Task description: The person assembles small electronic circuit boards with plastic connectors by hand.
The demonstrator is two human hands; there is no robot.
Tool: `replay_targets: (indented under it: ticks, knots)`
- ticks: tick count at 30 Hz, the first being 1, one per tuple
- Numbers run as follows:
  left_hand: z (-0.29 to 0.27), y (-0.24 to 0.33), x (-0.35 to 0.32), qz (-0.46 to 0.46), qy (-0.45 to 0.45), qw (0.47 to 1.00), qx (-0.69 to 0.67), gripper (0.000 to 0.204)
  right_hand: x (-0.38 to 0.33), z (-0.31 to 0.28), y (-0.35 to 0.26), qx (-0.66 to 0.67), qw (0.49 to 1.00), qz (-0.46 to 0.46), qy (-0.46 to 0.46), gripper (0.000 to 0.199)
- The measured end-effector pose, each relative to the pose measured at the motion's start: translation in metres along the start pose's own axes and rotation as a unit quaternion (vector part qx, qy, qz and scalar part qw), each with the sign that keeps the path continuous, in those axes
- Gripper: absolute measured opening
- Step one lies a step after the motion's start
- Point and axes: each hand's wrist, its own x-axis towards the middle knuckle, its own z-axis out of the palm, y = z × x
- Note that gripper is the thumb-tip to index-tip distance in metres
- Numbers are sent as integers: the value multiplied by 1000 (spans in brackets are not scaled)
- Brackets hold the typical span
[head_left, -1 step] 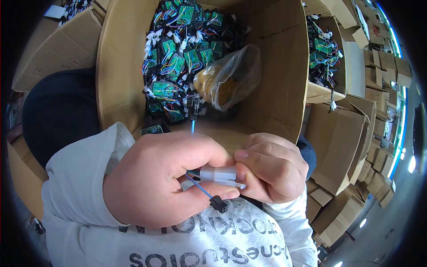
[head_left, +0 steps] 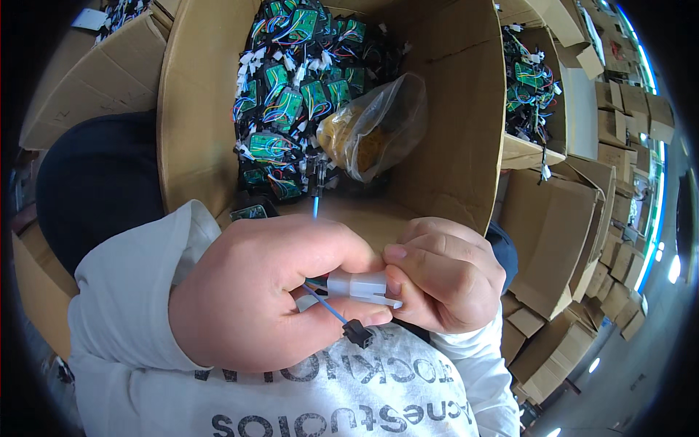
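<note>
The left hand (head_left: pixel 273 295) is curled shut around a small white plastic connector (head_left: pixel 358 285), thumb and forefinger pinching its left end. The right hand (head_left: pixel 445 273) closes on the same connector from the other side, fingertips (head_left: pixel 397 255) pressed to its right end, so the piece sits between the two hands, close above the person's grey printed sweatshirt (head_left: pixel 291 393). A thin blue wire (head_left: pixel 326 306) runs out from under the left thumb to a small black plug (head_left: pixel 358 333) hanging just below the connector.

Beyond the hands stands a large open brown cardboard box (head_left: pixel 451 146), its near wall just behind the knuckles. Inside it lies a heap of green circuit boards with coloured wires and white plugs (head_left: pixel 291 95), and leaning against the heap is a clear plastic bag of yellowish small parts (head_left: pixel 375 131). A second open cardboard box (head_left: pixel 524 149) to the right holds more green boards.

Around these, stacks of plain brown cartons (head_left: pixel 619 116) fill the room on the right, with a grey floor (head_left: pixel 648 364) and bright strip lighting along the far edge. More flattened cardboard (head_left: pixel 95 73) lies at the left.
</note>
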Motion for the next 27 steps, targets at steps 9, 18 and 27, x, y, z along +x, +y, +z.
replay_targets:
  ticks: [9, 18, 27]
  knots:
    - [2, 1, -1, 9, 0, 1000, -8, 28, 0, -1, -1, 119, 990, 81, -6, 15]
    - [3, -3, -3, 34, 16, 999, -39, 29, -5, 5, -1, 171, 980, 95, 21, 14]
    - [4, -2, -3, 22, 17, 999, -33, 29, -8, 9, 0, 139, 987, 74, 22, 16]
